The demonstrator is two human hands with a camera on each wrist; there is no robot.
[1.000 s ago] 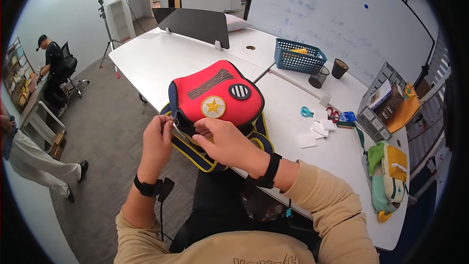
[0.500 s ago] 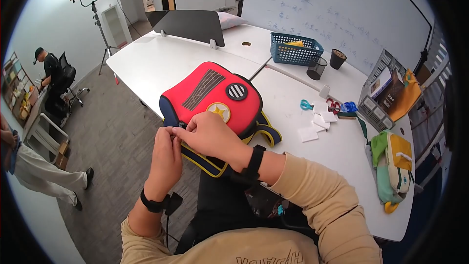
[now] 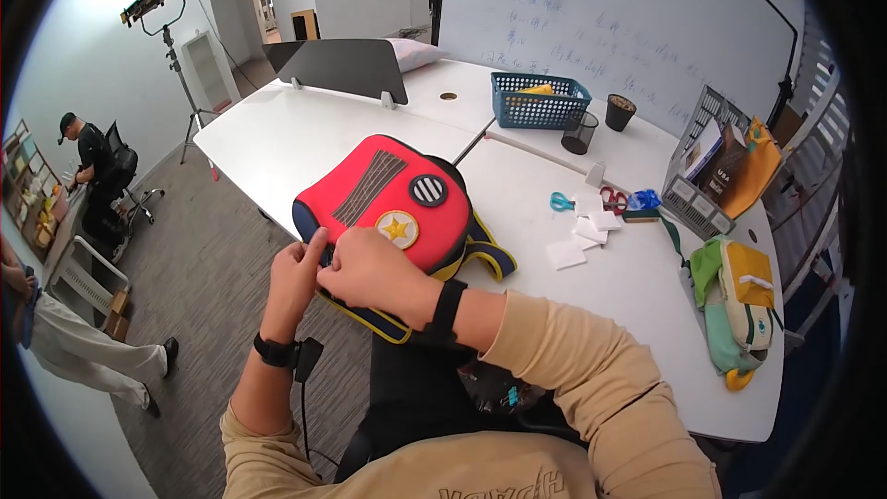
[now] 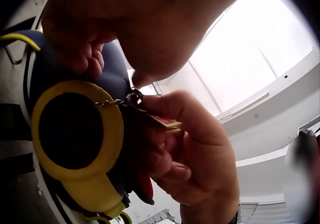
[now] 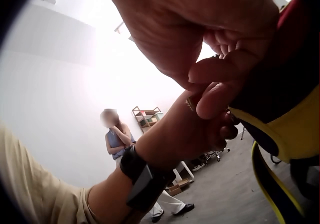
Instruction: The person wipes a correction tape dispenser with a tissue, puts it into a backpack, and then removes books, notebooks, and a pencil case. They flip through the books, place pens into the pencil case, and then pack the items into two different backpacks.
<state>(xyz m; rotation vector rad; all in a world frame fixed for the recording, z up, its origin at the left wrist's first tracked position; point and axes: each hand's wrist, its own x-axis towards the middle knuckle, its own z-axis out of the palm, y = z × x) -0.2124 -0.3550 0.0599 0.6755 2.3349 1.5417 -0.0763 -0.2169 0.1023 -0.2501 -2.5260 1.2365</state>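
A red backpack (image 3: 370, 166) with navy sides, yellow trim, a star patch and a striped patch lies at the near edge of the white table. At its lower left corner my left hand (image 3: 294, 282) and right hand (image 3: 377, 263) come together, fingertips nearly meeting. Between them in the left wrist view is a metal keychain (image 4: 133, 98) with a ring and short chain. My right thumb and fingers pinch its ring end, and my left fingertips hold it from the other side. A small pink and yellow tag (image 4: 167, 121) shows below the right thumb.
Scissors (image 3: 562, 201) and white cards (image 3: 566, 254) lie to the right, with a green and yellow bag (image 3: 739, 305) beyond. Farther back stand a blue basket (image 3: 540, 103), a mesh cup (image 3: 579, 132) and a grey file holder (image 3: 698, 189). Two people are at the left.
My right hand has moved left and down to meet my left hand at the backpack's corner. The backpack has shifted slightly left and down in the head view as the view turned.
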